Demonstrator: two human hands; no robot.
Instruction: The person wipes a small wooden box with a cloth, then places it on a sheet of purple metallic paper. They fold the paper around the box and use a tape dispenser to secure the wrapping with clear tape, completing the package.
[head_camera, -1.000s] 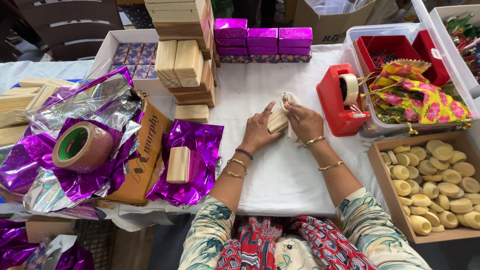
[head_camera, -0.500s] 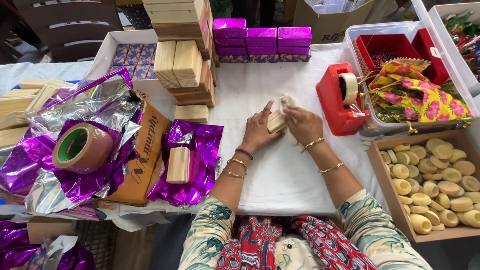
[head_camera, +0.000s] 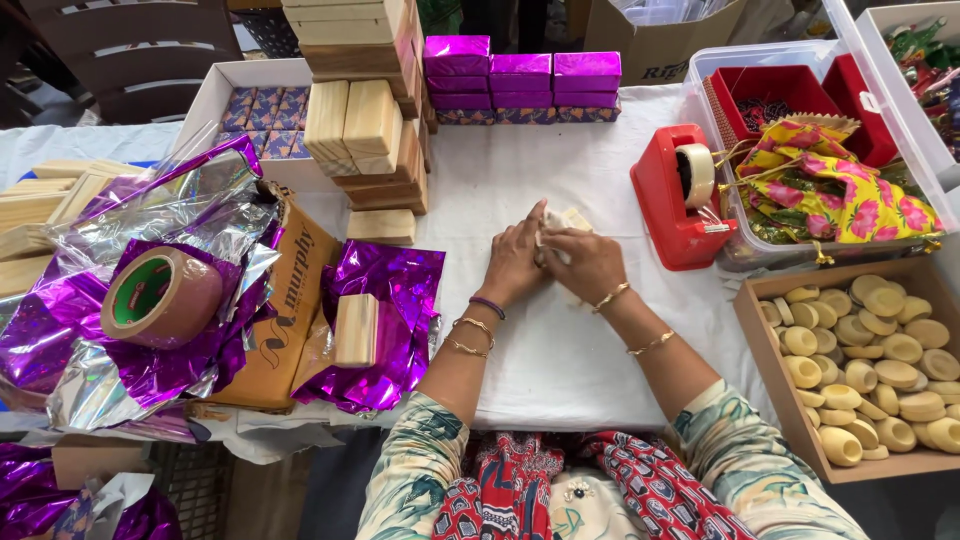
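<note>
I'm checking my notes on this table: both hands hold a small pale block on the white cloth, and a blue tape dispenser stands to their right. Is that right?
Not quite. In the head view the tape dispenser is red, not blue. The rest stands: the left hand and right hand hold a small pale block together over the white cloth, with the dispenser to their right.

A white-clothed table (head_camera: 560, 350) fills the view, with a dark wooden chair (head_camera: 130, 60) behind it in even light
</note>
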